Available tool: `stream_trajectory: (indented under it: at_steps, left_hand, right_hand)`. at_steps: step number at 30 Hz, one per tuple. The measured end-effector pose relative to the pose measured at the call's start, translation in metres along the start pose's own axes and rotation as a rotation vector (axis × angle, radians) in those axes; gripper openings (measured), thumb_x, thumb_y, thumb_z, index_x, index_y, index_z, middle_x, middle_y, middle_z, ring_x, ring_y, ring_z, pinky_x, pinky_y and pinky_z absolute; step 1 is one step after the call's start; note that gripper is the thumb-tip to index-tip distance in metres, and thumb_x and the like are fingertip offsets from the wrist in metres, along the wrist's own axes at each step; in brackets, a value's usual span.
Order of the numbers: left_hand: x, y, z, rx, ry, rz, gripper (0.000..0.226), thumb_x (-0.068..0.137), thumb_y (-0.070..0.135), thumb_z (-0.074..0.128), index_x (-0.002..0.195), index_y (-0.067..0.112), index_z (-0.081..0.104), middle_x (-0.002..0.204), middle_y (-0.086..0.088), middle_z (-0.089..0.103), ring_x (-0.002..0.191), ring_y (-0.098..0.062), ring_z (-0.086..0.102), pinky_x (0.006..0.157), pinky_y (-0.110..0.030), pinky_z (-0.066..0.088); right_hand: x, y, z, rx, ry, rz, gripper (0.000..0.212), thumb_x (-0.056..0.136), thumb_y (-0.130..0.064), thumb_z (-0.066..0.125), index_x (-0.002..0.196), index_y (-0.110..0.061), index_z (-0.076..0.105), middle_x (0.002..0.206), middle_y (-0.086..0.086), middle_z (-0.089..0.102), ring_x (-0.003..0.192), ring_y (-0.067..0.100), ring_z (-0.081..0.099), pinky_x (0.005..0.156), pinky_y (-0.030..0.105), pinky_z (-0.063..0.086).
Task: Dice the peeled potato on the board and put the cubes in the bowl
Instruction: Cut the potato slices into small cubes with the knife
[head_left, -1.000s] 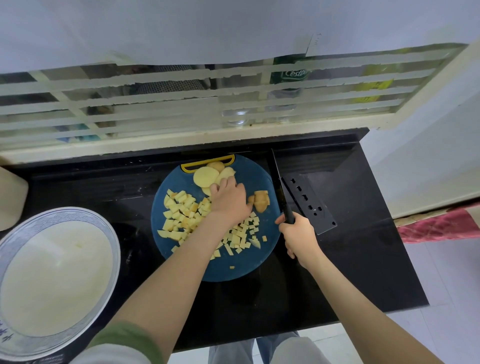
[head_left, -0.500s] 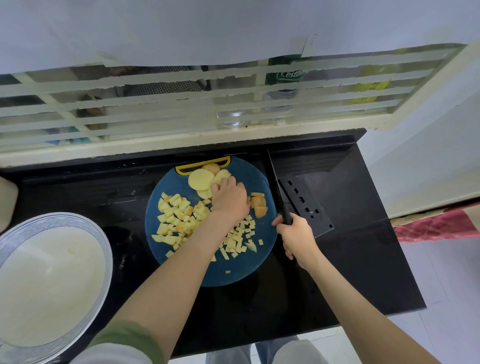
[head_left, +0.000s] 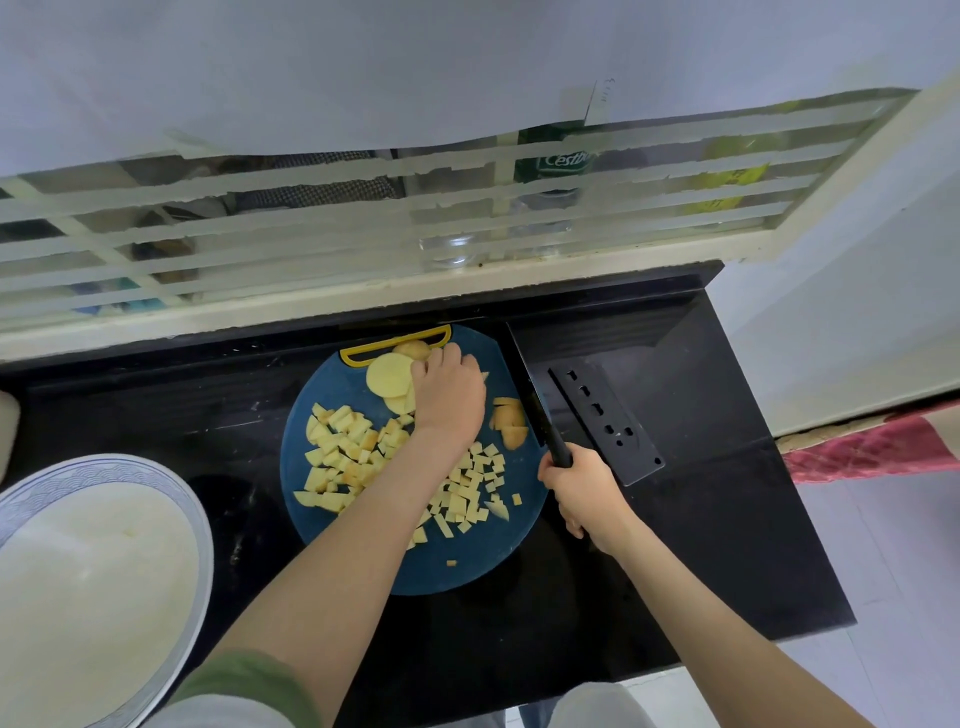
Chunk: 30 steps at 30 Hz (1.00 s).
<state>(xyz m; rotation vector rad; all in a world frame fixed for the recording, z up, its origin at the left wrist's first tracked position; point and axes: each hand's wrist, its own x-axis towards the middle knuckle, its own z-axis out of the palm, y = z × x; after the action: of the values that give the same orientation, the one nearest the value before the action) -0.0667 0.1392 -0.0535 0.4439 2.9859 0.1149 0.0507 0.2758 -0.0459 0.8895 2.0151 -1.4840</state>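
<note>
A round blue cutting board (head_left: 467, 561) lies on the black counter. Yellow potato cubes (head_left: 343, 457) are heaped on its left and middle. Round potato slices (head_left: 387, 376) sit at the board's far edge by the yellow handle. My left hand (head_left: 447, 397) reaches over the board and its fingertips rest on the slices. A few larger potato chunks (head_left: 509, 421) lie at the board's right edge. My right hand (head_left: 584, 488) grips the handle of a black knife (head_left: 530, 389), whose blade points away along the board's right side. A large white bowl (head_left: 93, 587) with a blue rim stands at the left.
A flat black perforated knife sheath (head_left: 608, 421) lies on the counter right of the knife. A barred window (head_left: 363, 218) runs along the back. The counter (head_left: 727, 519) ends at the right above a tiled floor. A red cloth (head_left: 872, 447) lies far right.
My left hand has moved away from me, from the middle of the board to the slices at its far edge. My right hand and the knife stayed put.
</note>
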Motion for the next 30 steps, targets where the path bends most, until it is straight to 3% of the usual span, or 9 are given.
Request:
stream_trajectory:
  at_steps: [5, 9, 13, 21, 26, 30]
  left_hand:
    - [0.001, 0.004, 0.011, -0.096, -0.009, 0.173, 0.021, 0.098, 0.015, 0.045, 0.115, 0.021, 0.057, 0.115, 0.001, 0.051, 0.108, -0.019, 0.044, 0.087, -0.034, 0.024]
    - [-0.003, 0.001, 0.011, -0.247, -0.072, 0.199, 0.023, 0.099, 0.017, 0.043, 0.112, 0.022, 0.06, 0.114, 0.004, 0.056, 0.107, -0.017, 0.049, 0.089, -0.031, 0.023]
    - [-0.011, 0.002, 0.009, -0.344, -0.104, 0.236, 0.027, 0.097, 0.02, 0.045, 0.12, 0.019, 0.058, 0.119, 0.002, 0.057, 0.111, -0.017, 0.05, 0.093, -0.031, 0.026]
    - [-0.026, 0.0, 0.008, -0.227, -0.127, 0.216, 0.05, 0.086, 0.037, 0.059, 0.132, 0.02, 0.046, 0.128, 0.002, 0.048, 0.121, -0.018, 0.042, 0.105, -0.038, 0.023]
    - [-0.03, -0.002, 0.009, -0.171, -0.1, 0.22, 0.04, 0.091, 0.032, 0.054, 0.128, 0.017, 0.048, 0.128, 0.0, 0.048, 0.121, -0.019, 0.041, 0.103, -0.037, 0.024]
    - [-0.03, 0.0, 0.009, -0.178, -0.096, 0.25, 0.033, 0.091, 0.03, 0.052, 0.12, 0.015, 0.053, 0.124, -0.001, 0.048, 0.117, -0.02, 0.041, 0.101, -0.036, 0.024]
  right_hand:
    - [0.0, -0.002, -0.002, 0.026, -0.002, 0.01, 0.007, 0.095, -0.013, 0.05, 0.091, -0.01, 0.054, 0.06, 0.005, 0.043, 0.031, 0.009, 0.033, 0.035, 0.022, 0.032]
    - [-0.003, -0.004, -0.001, 0.111, 0.046, 0.037, 0.006, 0.097, -0.015, 0.05, 0.095, -0.013, 0.055, 0.06, 0.005, 0.043, 0.032, 0.011, 0.032, 0.036, 0.023, 0.031]
    - [-0.012, -0.007, 0.006, 0.143, 0.062, 0.041, 0.007, 0.097, -0.016, 0.049, 0.094, -0.013, 0.054, 0.062, 0.005, 0.043, 0.035, 0.012, 0.032, 0.037, 0.024, 0.032]
    - [-0.03, -0.005, 0.026, 0.076, 0.079, 0.018, 0.011, 0.098, -0.017, 0.045, 0.093, -0.012, 0.054, 0.065, 0.006, 0.045, 0.035, 0.012, 0.034, 0.035, 0.023, 0.034]
    - [-0.031, -0.002, 0.033, -0.031, 0.088, 0.025, 0.014, 0.098, -0.016, 0.042, 0.09, -0.018, 0.053, 0.069, 0.006, 0.049, 0.043, 0.014, 0.039, 0.035, 0.022, 0.036]
    - [-0.026, -0.003, 0.033, -0.123, 0.106, 0.053, 0.016, 0.096, -0.012, 0.039, 0.094, -0.011, 0.055, 0.071, 0.008, 0.051, 0.05, 0.017, 0.044, 0.04, 0.026, 0.04]
